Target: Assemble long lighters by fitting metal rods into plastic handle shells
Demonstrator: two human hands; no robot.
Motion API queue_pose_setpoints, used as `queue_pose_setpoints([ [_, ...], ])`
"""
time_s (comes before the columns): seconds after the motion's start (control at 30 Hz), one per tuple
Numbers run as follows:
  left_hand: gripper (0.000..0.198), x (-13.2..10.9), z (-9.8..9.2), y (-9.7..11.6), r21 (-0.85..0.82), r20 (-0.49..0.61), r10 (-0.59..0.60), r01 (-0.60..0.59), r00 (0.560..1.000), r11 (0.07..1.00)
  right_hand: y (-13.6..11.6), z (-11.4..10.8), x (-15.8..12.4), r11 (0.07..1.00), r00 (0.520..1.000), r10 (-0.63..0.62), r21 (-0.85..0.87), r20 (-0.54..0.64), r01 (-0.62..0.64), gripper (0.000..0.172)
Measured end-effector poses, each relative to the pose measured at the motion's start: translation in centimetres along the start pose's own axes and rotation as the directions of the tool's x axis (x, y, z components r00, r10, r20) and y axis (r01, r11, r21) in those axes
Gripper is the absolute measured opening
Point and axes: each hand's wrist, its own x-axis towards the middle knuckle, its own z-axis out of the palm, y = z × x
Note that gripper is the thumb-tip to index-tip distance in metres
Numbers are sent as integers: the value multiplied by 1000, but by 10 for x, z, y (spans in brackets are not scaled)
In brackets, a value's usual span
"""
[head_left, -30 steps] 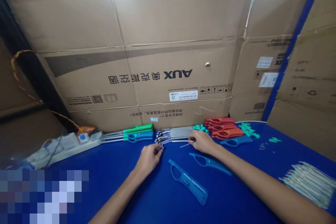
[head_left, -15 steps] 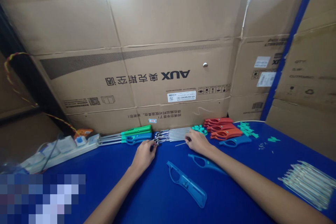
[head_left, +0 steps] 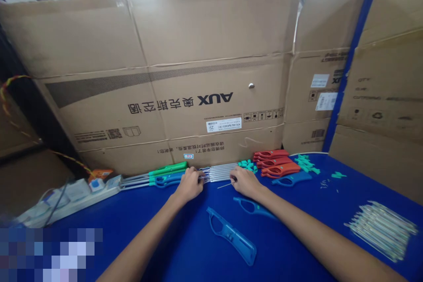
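Observation:
My left hand (head_left: 191,184) is curled over the wired ends of a row of silver metal tubes (head_left: 224,171) by the cardboard. Its fingers are closed at the wires, but what they pinch is hidden. In my right hand (head_left: 244,180), closed at the other end of the row, is a thin metal rod (head_left: 224,186) that points left. Green and blue lighters (head_left: 172,179) with long metal tubes lie just left of my left hand. Two blue plastic handle shells, one open-faced (head_left: 233,238) and another (head_left: 251,206) partly under my right forearm, rest nearer me.
Red handle shells (head_left: 277,164) and a blue one (head_left: 292,179) are stacked at the back right, beside small green parts (head_left: 307,164). A bundle of thin rods (head_left: 381,231) lies far right. A power strip (head_left: 74,200) runs along the left; a cardboard wall (head_left: 178,66) stands behind.
My left hand has moved forward onto the wired ends of the tubes. My right hand keeps the thin rod in about the same place. The view has shifted slightly.

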Motion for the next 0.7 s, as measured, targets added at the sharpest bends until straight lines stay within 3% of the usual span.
queue_pose_setpoints([
  [0.27, 11, 21, -11, 15, 146, 127, 4, -23, 992, 989, 3, 4, 1, 1000, 1000, 5, -7, 1, -5, 22],
  [0.5, 16, 8, -24, 27, 240, 151, 150, -183, 977, 953, 3, 4, 1, 1000, 1000, 0, 2, -2, 0, 20],
  [0.7, 15, -1, -25, 26, 221, 180, 160, -198, 971, 955, 2, 3, 1, 1000, 1000, 1, -1, -7, -1, 20],
])
